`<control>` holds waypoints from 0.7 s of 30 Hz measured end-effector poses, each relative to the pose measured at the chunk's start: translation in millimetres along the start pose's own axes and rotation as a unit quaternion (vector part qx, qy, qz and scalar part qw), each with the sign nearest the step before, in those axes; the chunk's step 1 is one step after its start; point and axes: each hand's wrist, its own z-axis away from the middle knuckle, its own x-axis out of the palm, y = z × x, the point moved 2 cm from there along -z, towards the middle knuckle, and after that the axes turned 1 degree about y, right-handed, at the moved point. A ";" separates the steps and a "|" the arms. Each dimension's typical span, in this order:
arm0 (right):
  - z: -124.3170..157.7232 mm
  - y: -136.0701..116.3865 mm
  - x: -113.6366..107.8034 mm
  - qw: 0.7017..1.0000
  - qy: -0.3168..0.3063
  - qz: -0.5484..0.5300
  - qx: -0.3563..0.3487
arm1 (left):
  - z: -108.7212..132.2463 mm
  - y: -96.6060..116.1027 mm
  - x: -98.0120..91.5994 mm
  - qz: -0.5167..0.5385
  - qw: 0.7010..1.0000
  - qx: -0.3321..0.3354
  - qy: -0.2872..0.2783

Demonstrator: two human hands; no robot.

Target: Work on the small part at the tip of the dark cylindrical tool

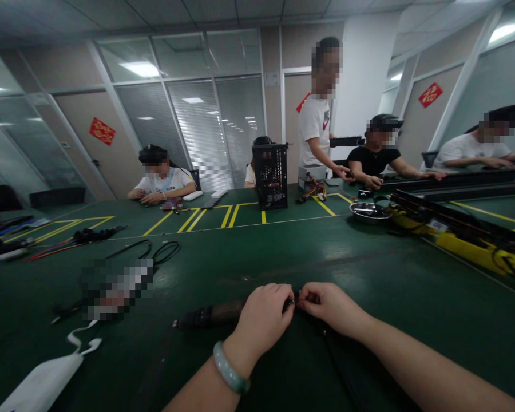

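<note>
Left hand [261, 317]: fingers curled and pressed together, closed over a small dark cable end [292, 303]; a pale jade bangle [229, 367] is worn at the wrist
Right hand [330, 306]: fingertips pinched onto the cable end from the opposite side; the thumb cannot be clearly made out
Cable end: held between both hands, above the bench mat, its exact form too small to be told
Sleeved cable [210, 316]: laid on the green mat [412, 286], partly hidden by the left hand
Nearby: coiled black cables [165, 252] and a white bag [43, 383] are placed to the left
Beyond: a steel bowl [369, 210] and a black mesh computer case [271, 174] are set on the bench
Co-workers: a standing person [315, 129] is seen beside a seated person in black [373, 161]
</note>
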 end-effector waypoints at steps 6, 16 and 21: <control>-0.3 -1.9 -0.4 1.000 -0.001 -0.001 0.003 | 0.1 -0.5 1.2 -0.001 1.000 0.006 -0.011; 1.6 -3.9 -2.4 1.000 -0.008 -0.002 0.008 | -0.9 -1.2 1.4 -0.006 1.000 -0.011 -0.019; 1.1 -2.0 -1.3 1.000 -0.008 -0.003 0.006 | -0.2 -1.4 1.6 0.003 1.000 0.004 -0.010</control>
